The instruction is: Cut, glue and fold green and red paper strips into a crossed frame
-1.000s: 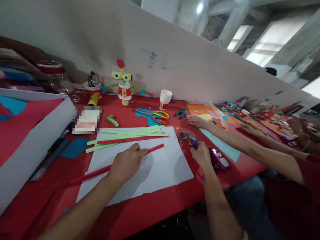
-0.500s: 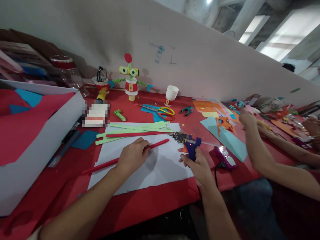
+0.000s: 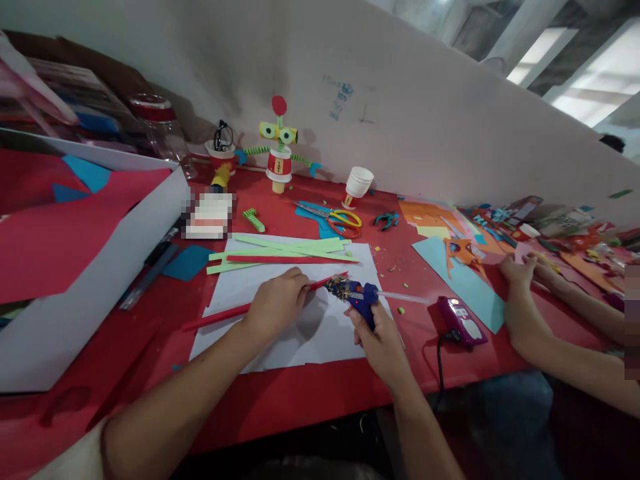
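My left hand (image 3: 280, 300) pinches a long red paper strip (image 3: 220, 315) over white paper sheets (image 3: 280, 343). The strip's far end pokes out beyond my fingers to the right. A blue hot glue gun (image 3: 363, 301) is gripped in my right hand (image 3: 383, 343), with a clear glue stick (image 3: 406, 297) jutting from its back. Its crusted nozzle lies over the strip's far end; whether they touch I cannot tell. Behind my left hand, several light green paper strips (image 3: 295, 247) and a second red strip (image 3: 290, 259) lie across the sheets' upper edge.
A paper-cup figure (image 3: 279, 163), stacked cups (image 3: 359, 183), scissors (image 3: 333, 217) and pliers (image 3: 385, 221) stand or lie behind. At left is a white box (image 3: 125, 253) with coloured paper. A purple corded device (image 3: 461, 322) sits right, near a co-worker's hands (image 3: 520, 267).
My right hand has brought the glue gun left and over the red strip's end. The view has shifted slightly. Beside me, the co-worker's hands have come together around something pink.
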Demonstrator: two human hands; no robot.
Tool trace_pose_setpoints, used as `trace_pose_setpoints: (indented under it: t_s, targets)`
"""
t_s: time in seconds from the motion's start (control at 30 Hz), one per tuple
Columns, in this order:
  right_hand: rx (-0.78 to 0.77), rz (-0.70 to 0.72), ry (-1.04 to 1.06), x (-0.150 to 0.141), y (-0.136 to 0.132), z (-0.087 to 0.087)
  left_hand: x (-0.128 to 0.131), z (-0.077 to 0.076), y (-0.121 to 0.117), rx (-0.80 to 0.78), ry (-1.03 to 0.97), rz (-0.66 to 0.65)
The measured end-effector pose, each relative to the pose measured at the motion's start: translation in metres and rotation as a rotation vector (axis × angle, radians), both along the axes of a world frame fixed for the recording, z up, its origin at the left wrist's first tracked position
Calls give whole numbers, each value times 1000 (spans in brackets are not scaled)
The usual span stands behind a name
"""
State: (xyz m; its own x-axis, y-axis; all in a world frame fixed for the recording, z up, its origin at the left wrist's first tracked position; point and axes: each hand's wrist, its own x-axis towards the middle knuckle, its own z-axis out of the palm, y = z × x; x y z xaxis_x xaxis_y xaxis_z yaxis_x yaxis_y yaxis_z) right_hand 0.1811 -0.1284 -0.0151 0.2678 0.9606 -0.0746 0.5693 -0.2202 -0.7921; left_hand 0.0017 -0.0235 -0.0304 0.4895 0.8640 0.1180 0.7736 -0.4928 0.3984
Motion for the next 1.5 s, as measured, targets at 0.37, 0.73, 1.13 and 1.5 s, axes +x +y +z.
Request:
trace_pose_setpoints:
  t_s: [0.37,0.73,1.13,1.5]
  targets:
    - [-7,-43,24,4,6,-6,0,4,-2,-16,15,17]
    - [-3,-121,-269,16,9,6,-1,7,-2,-40,11,10]
    - [-29,-64,-583,16,9,10,-1,9,-4,12,96,-28]
    - [-14,-306,-228,89,51,4,-3,10,1,286,120,-234]
